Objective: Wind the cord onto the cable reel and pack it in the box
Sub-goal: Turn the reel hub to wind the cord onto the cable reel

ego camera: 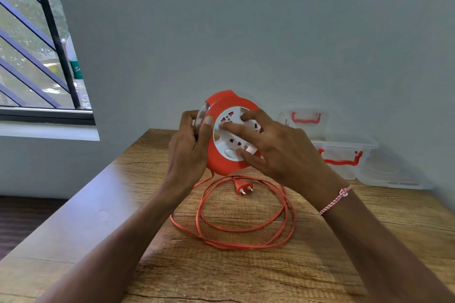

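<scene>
Cord (236,224) loose mid-table; left hand (189,147) grips reel (221,135), right fingers (236,128) on hub — turn steadily.

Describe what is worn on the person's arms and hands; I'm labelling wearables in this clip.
Both forearms are bare, with no sleeves in view. The left hand has no ring, watch or glove visible. The right hand is also ungloved; at its wrist sits a thin braided thread bracelet in pink and white, with a small knot or bead on top.
</scene>
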Action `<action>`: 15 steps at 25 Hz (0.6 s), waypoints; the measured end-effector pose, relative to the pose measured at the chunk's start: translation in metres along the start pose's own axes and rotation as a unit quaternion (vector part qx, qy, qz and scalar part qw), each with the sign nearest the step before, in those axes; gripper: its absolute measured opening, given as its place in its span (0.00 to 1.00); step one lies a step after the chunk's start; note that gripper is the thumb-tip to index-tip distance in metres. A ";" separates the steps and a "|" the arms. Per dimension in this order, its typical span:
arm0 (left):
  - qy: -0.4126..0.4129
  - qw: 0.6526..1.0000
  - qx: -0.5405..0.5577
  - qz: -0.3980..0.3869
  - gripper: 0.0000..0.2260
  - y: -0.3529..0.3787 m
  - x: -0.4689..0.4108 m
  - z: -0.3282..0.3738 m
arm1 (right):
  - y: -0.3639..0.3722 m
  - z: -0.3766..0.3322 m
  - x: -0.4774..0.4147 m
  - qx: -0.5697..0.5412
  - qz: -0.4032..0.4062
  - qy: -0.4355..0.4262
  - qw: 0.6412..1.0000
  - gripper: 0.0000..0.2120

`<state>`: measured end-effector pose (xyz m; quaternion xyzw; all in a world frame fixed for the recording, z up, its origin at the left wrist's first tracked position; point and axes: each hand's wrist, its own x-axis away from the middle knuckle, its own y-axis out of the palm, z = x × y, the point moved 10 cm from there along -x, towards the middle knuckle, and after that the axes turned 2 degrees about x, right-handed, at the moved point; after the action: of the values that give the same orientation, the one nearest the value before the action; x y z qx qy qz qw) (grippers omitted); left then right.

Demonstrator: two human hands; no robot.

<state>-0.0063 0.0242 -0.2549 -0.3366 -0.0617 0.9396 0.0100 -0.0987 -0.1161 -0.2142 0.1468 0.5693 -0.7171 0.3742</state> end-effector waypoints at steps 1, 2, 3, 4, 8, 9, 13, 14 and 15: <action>0.001 1.000 0.004 -0.002 0.11 0.001 0.000 -0.001 | 0.001 -0.001 0.001 0.022 -0.004 -0.011 1.000 0.27; 0.001 1.000 0.008 -0.003 0.08 0.001 0.000 -0.002 | 0.000 -0.002 0.001 0.051 0.000 -0.021 0.998 0.30; -0.002 1.000 0.013 -0.003 0.07 0.001 0.000 -0.002 | -0.001 -0.003 0.002 0.077 0.006 -0.031 0.996 0.33; -0.006 1.000 0.018 -0.005 0.09 0.002 0.000 -0.002 | -0.003 -0.004 0.003 0.094 0.011 -0.040 0.995 0.35; -0.007 1.000 0.009 -0.016 0.15 0.005 0.001 0.000 | -0.007 -0.005 0.005 0.094 0.031 -0.049 0.994 0.33; -0.004 1.000 -0.002 -0.016 0.15 0.005 0.001 0.000 | -0.008 -0.005 0.006 0.087 0.039 -0.046 0.994 0.31; 0.001 1.000 -0.013 -0.011 0.15 0.004 0.002 0.001 | -0.014 0.002 0.006 0.032 0.083 0.003 0.996 0.25; 0.005 1.000 -0.016 -0.008 0.16 0.004 0.003 0.002 | -0.016 0.006 0.007 0.010 0.095 0.028 0.995 0.27; 0.012 1.000 -0.023 -0.003 0.18 0.004 0.004 0.005 | -0.018 0.009 0.008 -0.011 0.111 0.058 0.992 0.29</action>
<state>-0.0127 0.0196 -0.2544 -0.3482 -0.0844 0.9336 0.0062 -0.1142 -0.1263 -0.2036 0.2463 0.5785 -0.6552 0.4189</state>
